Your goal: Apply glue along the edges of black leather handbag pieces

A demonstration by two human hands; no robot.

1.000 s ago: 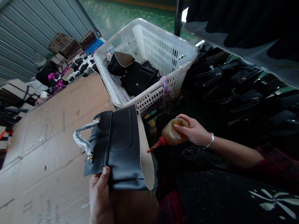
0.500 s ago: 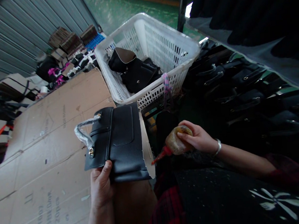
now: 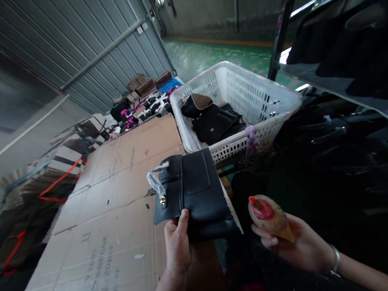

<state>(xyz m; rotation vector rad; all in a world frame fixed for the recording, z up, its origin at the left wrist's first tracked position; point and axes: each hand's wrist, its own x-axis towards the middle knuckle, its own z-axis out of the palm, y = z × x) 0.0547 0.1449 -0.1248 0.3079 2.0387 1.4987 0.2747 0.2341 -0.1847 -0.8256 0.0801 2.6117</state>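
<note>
Left hand [image 3: 178,244] clamps black rectangular leather-look bag [image 3: 199,188], right hand [image 3: 306,244] amber bulbous plastic bottle [image 3: 278,224] at bag's 4 o'clock
Red conical plastic nozzle [image 3: 261,208] best aimed off bag's face

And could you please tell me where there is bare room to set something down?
The cardboard left of the black bag and the left hand is largely bare, with a few small scraps. Crowding starts beyond its far edge, among bundles, and in the basket, where black pieces lie.
</note>
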